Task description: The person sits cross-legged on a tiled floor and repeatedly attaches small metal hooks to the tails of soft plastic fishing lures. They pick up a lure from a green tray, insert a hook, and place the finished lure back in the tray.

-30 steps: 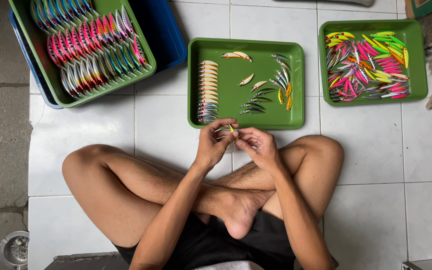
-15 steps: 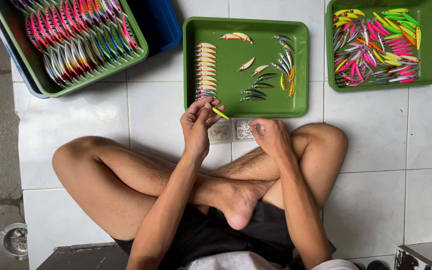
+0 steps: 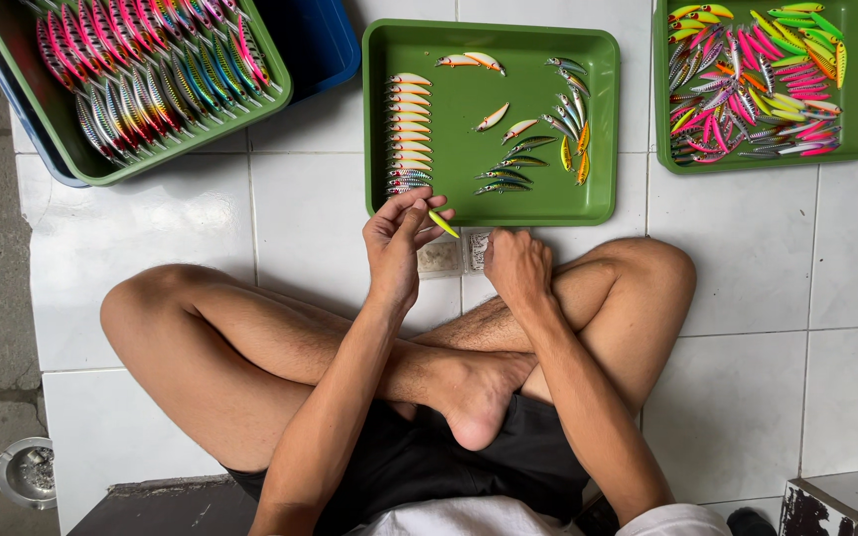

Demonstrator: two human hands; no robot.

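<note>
Seated cross-legged on a white tiled floor point(image 3: 181, 218), seen from above. Left hand point(image 3: 396, 238) raised just below the near edge of the middle green tray point(image 3: 489, 203), fingers point(image 3: 411, 210) pinched narrowly around a small yellow-green fishing lure point(image 3: 443, 223), its tip pointing right and toward the tray edge. Right hand point(image 3: 515, 266) lowered onto the floor beside the left, knuckles up, fingers curled down over small clear packets point(image 3: 454, 253) lying between the two hands; impossible to tell whether anything is gripped there. Inside the middle tray: a neat column of pale orange-backed lures point(image 3: 409, 129) along the left side, loose dark green and yellow ones point(image 3: 538, 149) scattered toward the right. Upper left, a second green tray point(image 3: 156, 164) resting on a blue bin point(image 3: 320, 45), packed with rows of pink and silvery lures. Upper right, a third green tray point(image 3: 757, 162) heaped with bright pink, yellow and green lures. Lower left corner, a round metal floor drain point(image 3: 27, 471) set in grey concrete
</note>
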